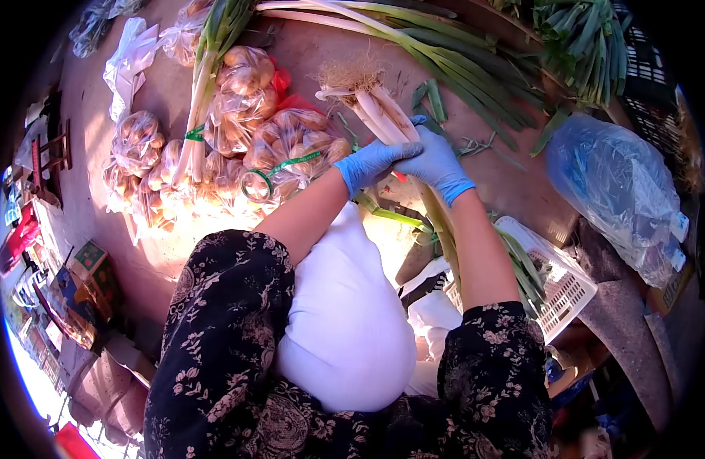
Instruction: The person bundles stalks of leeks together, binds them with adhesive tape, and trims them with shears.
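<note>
In blue gloves, both my hands are closed around a bunch of leeks just beyond my white apron front. My left hand grips the white stalks from the left. My right hand wraps them from the right, its fingers against the left hand. The roots point away from me, and the green leaves trail back under my right forearm. A ring of green tape lies on the bagged produce left of my left hand. Another bundle of leeks, bound with green tape, leans there too.
Several clear bags of round brownish produce sit on the left. Loose leeks lie across the far side. At right are a large clear plastic bag and a white plastic crate; a dark crate stands far right.
</note>
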Available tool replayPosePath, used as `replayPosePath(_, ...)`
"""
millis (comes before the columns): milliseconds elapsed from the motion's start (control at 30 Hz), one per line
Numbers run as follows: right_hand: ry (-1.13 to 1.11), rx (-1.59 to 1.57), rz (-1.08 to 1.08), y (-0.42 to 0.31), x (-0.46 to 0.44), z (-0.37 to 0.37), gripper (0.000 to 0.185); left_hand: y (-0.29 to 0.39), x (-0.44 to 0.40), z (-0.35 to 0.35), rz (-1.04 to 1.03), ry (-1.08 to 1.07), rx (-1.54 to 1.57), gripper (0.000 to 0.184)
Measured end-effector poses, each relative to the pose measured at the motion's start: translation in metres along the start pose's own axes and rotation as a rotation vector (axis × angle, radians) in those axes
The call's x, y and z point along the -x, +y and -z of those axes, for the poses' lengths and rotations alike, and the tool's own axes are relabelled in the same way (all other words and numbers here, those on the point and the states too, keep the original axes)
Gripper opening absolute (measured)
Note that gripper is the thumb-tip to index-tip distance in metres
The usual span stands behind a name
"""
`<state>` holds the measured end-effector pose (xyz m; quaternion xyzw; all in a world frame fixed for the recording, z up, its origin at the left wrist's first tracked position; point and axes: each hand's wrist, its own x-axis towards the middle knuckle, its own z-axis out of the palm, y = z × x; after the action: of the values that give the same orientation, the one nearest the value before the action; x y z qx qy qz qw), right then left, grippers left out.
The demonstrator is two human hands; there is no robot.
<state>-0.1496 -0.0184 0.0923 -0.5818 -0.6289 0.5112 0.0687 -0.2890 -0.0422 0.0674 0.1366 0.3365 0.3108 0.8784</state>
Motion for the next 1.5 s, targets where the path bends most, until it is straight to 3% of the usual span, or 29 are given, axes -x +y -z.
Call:
replayPosePath(67,-0.024,0.046,0.071,-0.004,-0.015,-0.020,0.057,0.008,0.023,0.020,-0.045,0.049,-0.133,0.061)
replayPosePath(167,-0.100,0.175,-0.113,-0.015,-0.023,-0.034,0.059,0.020,0.068,0.047,-0.099,0.240,-0.430,0.055)
replayPosePath(233,-0.129,0.146,-0.111,-0.019,-0.023,-0.036,0.060,0.000,0.095,0.099,-0.267,0.477,-0.549,0.036)
replayPosePath(300,-0.140,0.134,-0.116,-0.016,-0.023,-0.038,0.061,0.003,0.122,0.117,-0.366,0.749,-1.010,0.020)
replayPosePath(400,-0.131,0.106,-0.119,-0.007,-0.028,-0.044,0.062,0.009,0.139,0.126,-0.471,0.845,-1.379,0.016)
replayPosePath(500,-0.120,0.049,-0.110,-0.009,-0.025,-0.043,0.063,0.006,0.149,0.143,-0.539,0.913,-1.379,0.015)
replayPosePath(567,-0.120,0.033,-0.107,-0.016,-0.023,-0.038,0.064,-0.006,0.166,0.161,-0.528,1.090,-1.193,0.013)
replayPosePath(633,-0.123,0.028,-0.110,-0.012,-0.024,-0.040,0.064,-0.014,0.186,0.167,-0.372,1.228,-1.087,0.017)
replayPosePath(733,-0.123,0.048,-0.110,-0.010,-0.026,-0.044,0.064,-0.019,0.193,0.166,-0.381,1.192,-1.350,0.021)
replayPosePath(833,-0.131,0.066,-0.121,-0.010,-0.027,-0.048,0.063,-0.006,0.176,0.158,-0.498,1.022,-1.506,0.023)
replayPosePath(1000,-0.114,0.025,-0.072,0.002,-0.029,-0.056,0.062,-0.012,0.168,0.160,-0.182,1.126,-1.552,0.022)
replayPosePath(1100,-0.107,0.016,-0.066,0.007,-0.027,-0.058,0.062,-0.016,0.170,0.173,-0.208,1.109,-1.516,0.021)
replayPosePath(1200,-0.124,0.074,-0.085,0.001,-0.029,-0.055,0.062,-0.023,0.174,0.203,-0.234,1.060,-1.427,0.020)
replayPosePath(1300,-0.140,0.075,-0.109,-0.001,-0.030,-0.054,0.062,-0.018,0.178,0.204,-0.400,1.000,-1.230,0.013)
replayPosePath(1333,-0.141,0.066,-0.118,0.001,-0.030,-0.054,0.062,-0.008,0.180,0.199,-0.438,0.876,-1.150,0.012)
replayPosePath(1367,-0.144,0.057,-0.128,0.003,-0.029,-0.056,0.062,-0.004,0.183,0.190,-0.219,0.920,-0.485,0.013)
replayPosePath(1433,-0.149,0.081,-0.136,0.003,-0.028,-0.055,0.061,0.025,0.183,0.151,0.007,0.837,-0.444,0.015)
replayPosePath(1500,-0.155,0.099,-0.132,0.002,-0.030,-0.056,0.061,0.047,0.178,0.128,0.081,0.760,-0.540,0.015)
